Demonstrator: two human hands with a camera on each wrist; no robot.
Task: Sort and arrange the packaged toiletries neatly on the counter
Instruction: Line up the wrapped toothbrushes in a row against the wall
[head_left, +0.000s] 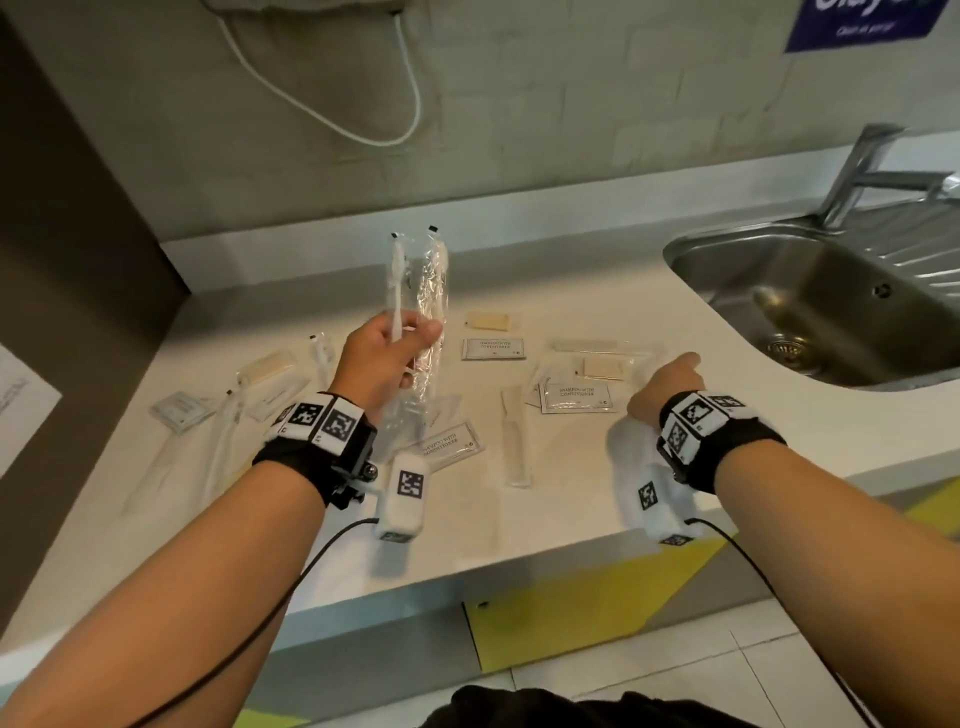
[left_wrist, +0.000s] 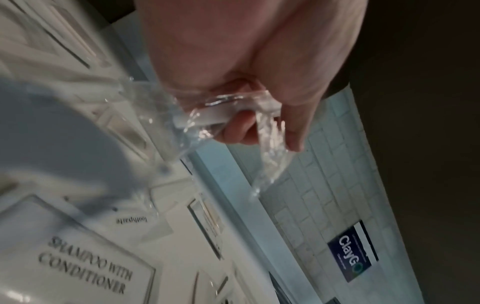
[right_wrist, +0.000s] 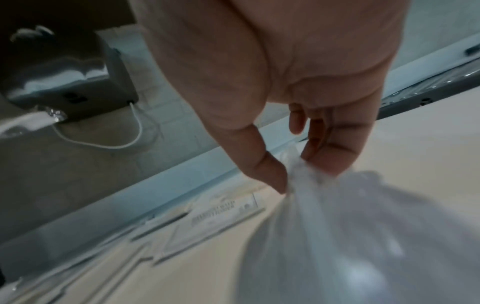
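Observation:
My left hand (head_left: 410, 343) grips two clear-wrapped toothbrushes (head_left: 418, 280) and holds them upright above the white counter (head_left: 597, 291). In the left wrist view the fingers (left_wrist: 239, 127) curl round the crinkled wrappers (left_wrist: 197, 117). My right hand (head_left: 675, 371) hovers over the counter near the sink. In the right wrist view its thumb and fingertips (right_wrist: 272, 172) pinch the neck of a white translucent plastic bag (right_wrist: 350, 236). Shampoo sachets (head_left: 493, 349) (head_left: 574, 397) (head_left: 449, 441), soap bars (head_left: 491, 320) (head_left: 602, 368) and a wrapped comb (head_left: 517, 441) lie scattered on the counter.
More wrapped items lie at the counter's left: a small box (head_left: 182, 410), a soap bar (head_left: 267, 366) and toothbrushes (head_left: 228, 431). A steel sink (head_left: 691, 270) with a faucet (head_left: 862, 166) is at the right. A white cord (head_left: 322, 114) hangs on the wall.

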